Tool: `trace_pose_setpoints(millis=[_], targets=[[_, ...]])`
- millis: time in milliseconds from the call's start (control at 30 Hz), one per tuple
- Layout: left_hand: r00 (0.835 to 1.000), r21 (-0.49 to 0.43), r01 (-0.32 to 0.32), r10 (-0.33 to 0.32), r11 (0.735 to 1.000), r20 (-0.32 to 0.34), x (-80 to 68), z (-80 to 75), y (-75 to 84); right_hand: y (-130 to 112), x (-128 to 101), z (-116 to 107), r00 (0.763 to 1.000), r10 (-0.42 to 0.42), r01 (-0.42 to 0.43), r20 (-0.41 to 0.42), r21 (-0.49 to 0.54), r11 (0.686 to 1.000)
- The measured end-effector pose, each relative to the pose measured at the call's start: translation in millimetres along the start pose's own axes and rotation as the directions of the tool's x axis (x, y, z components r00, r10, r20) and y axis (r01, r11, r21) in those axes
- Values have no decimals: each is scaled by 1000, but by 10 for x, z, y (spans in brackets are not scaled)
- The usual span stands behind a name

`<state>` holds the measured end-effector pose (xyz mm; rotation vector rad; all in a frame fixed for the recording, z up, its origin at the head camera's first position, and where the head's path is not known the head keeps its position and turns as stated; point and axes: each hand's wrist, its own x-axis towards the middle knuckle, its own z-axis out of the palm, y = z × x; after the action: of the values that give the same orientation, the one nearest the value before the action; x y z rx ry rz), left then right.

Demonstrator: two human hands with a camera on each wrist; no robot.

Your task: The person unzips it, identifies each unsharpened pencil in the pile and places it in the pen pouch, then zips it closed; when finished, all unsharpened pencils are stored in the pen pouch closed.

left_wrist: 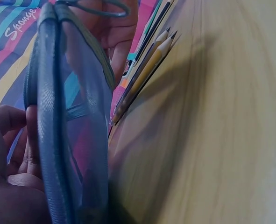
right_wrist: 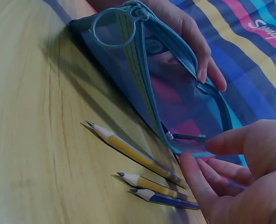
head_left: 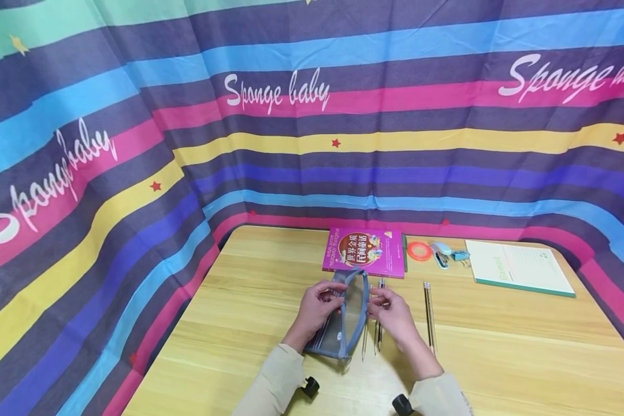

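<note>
A see-through pencil case (head_left: 329,342) with grey-blue trim stands between my hands, its zipped mouth spread apart. My left hand (head_left: 314,309) pinches one side of the mouth between thumb and fingers. Opposite it, my right hand (head_left: 392,315) pinches the other edge; the right wrist view shows thumb and forefinger at the trim (right_wrist: 203,153). A round pull ring (right_wrist: 94,35) hangs at the zip's end. Several yellow and dark pencils (right_wrist: 135,156) lie on the table beside the case, their sharpened tips towards me, partly under my right hand in the head view.
Two more pencils (head_left: 429,318) lie to the right of my right hand. Behind the case is a purple book (head_left: 392,263). An orange tape ring (head_left: 411,252), a light blue stapler (head_left: 439,254), a blue clip (head_left: 460,255) and a pale notebook (head_left: 530,274) line the back right.
</note>
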<state>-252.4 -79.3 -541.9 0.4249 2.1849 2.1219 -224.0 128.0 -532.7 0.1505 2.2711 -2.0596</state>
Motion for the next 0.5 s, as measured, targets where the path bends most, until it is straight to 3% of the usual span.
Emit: trace_pose_setpoints(millis=[500], targets=[[1000, 24, -17, 17, 1000, 17, -26, -6, -19, 46, -20, 49, 989, 15, -20, 147, 34, 999]])
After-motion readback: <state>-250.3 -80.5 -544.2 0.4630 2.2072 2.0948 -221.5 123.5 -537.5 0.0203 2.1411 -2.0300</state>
